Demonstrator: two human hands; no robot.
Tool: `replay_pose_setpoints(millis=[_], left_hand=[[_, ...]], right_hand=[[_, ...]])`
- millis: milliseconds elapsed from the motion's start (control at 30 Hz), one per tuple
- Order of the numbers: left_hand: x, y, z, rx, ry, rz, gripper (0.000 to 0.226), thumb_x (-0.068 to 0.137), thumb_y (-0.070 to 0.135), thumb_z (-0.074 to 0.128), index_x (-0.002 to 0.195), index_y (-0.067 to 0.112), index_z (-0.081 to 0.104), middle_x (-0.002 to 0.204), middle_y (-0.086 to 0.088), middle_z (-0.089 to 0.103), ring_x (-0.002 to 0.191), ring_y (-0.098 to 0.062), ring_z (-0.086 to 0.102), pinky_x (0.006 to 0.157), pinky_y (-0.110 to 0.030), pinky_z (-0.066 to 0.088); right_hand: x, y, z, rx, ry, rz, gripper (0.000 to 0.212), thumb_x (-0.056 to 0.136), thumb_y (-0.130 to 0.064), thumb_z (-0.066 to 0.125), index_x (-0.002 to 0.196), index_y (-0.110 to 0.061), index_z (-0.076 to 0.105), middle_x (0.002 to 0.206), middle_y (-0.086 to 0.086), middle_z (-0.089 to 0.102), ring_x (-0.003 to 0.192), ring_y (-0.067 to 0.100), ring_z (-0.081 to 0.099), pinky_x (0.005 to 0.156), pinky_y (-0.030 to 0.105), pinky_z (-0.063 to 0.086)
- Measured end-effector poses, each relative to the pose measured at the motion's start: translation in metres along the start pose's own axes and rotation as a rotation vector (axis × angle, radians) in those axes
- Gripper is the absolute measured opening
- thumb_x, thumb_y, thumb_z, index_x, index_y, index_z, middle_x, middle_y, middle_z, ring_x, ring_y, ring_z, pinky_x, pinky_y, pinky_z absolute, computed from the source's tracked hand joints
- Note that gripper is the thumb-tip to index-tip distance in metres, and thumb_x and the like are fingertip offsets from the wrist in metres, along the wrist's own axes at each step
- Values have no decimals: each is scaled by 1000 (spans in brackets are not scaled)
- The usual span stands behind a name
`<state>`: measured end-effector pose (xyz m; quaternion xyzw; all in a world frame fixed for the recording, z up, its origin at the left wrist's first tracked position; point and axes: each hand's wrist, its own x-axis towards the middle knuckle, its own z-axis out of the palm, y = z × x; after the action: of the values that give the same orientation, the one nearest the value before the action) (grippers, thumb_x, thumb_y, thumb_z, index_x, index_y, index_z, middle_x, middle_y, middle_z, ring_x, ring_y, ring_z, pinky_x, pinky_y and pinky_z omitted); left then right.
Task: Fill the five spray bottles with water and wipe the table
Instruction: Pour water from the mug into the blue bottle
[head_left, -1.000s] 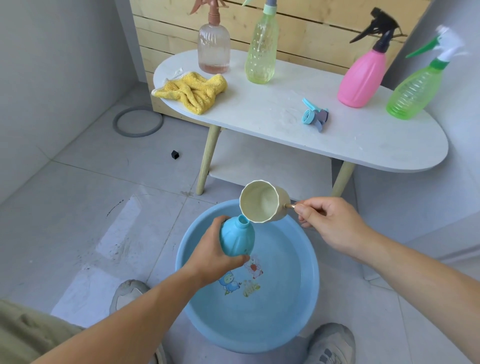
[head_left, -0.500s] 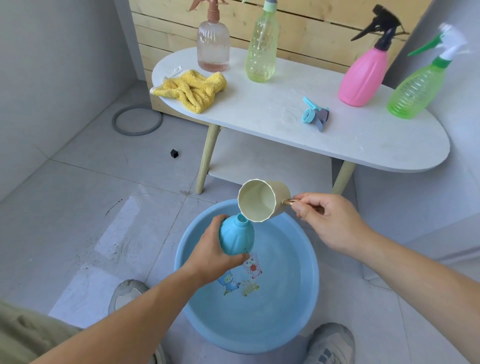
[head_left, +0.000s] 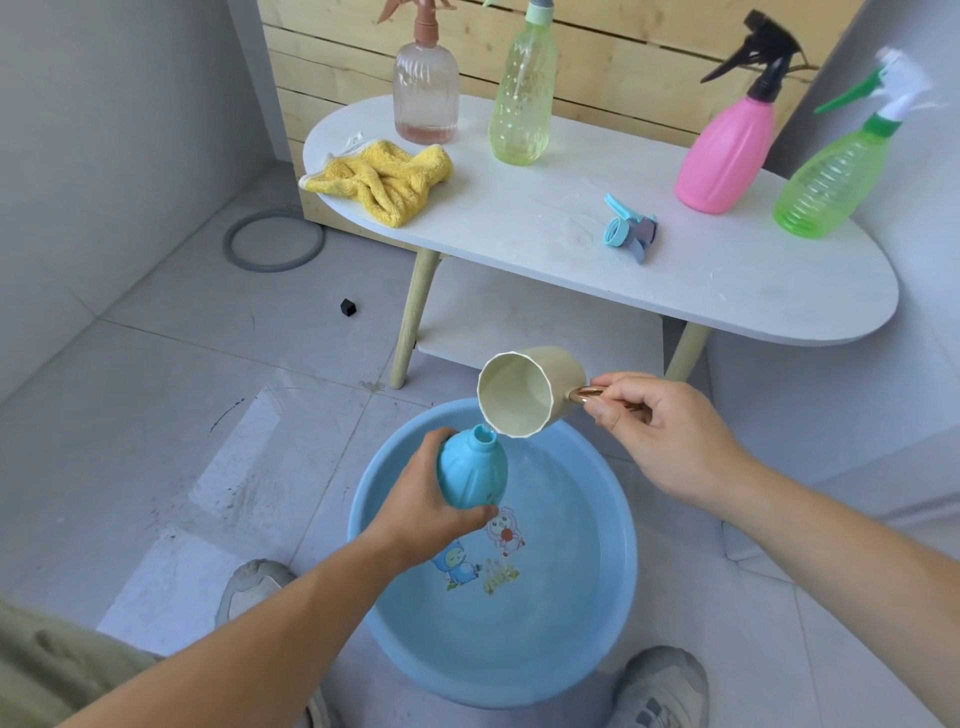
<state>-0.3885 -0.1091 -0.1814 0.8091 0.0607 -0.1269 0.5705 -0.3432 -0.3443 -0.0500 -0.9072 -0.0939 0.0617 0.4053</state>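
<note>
Both hands are full, lower centre: left hand (head_left: 415, 514) grips the blue spray bottle (head_left: 470, 473) above the basin (head_left: 571, 623), right hand (head_left: 660, 441) pinches the handle of the tilted cup (head_left: 524, 389). My pour could miss its narrow neck.

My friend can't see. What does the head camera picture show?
The left hand grips a small blue plastic bottle over a round blue basin while the right hand tips a beige faceted cup at its open neck. Behind, a white oval table holds a yellow cloth, a blue spray head and four spray bottles.
</note>
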Motion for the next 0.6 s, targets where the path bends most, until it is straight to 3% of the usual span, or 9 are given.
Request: replay_pose_setpoints(millis=[100,267,600], left_hand=[[0,0,0,8,-5,0,81,68,25,92,127,43,39,115,11,58,98,-13,65,69,-30,63],[0,-1,0,11,-4,-4,81,68,26,92,127,43,39,115,11,58,98,-13,65,70,-32,64],[1,-1,0,8,2,0,78,68,25,92,125,42,40,115,11,58,99,-13,65,70,-31,63]], right_hand=[[1,1,0,-7,8,-2,15,93,-24,63,87,-17,76,107,-17,64,79,14,60,68,6,41],[1,1,0,-19,11,-26,13,92,-25,64,83,-27,73,111,-17,62,88,-2,60,73,1,38],[3,2,-3,-57,17,-103,20,92,-27,64,78,-42,67,113,-7,66,108,-7,55,79,3,38]])
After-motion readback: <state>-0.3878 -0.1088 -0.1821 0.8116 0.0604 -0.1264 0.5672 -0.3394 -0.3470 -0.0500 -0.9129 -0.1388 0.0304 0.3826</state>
